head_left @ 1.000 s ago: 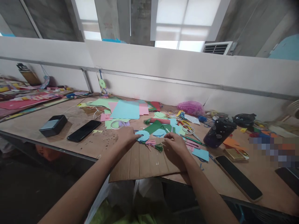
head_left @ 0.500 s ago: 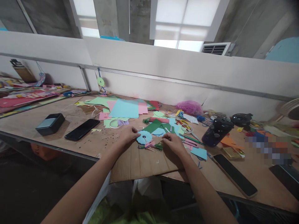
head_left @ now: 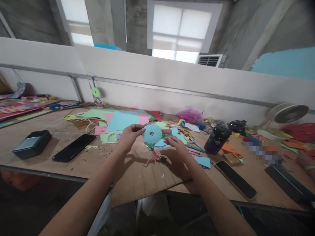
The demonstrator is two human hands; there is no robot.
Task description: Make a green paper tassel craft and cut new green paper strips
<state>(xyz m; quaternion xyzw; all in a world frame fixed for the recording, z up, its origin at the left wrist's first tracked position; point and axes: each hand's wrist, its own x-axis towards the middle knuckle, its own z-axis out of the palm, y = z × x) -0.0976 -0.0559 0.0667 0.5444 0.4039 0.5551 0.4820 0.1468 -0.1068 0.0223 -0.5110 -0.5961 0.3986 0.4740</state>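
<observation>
A light blue pleated paper disc with a small hole in its middle is held up by its left edge, pinched in my left hand. Below it hangs a pink and green tassel, over a piece of brown cardboard. My right hand is to the right of the disc, apart from it, fingers loosely bent and spread, with nothing visible in them.
Coloured paper sheets lie behind the disc. To the left are a black phone and a dark box. On the right stand a dark tumbler and another phone. Another person's hand shows far right.
My left hand has raised the disc off the cardboard, and its tassel now hangs down. The camera view has turned slightly right and up.
</observation>
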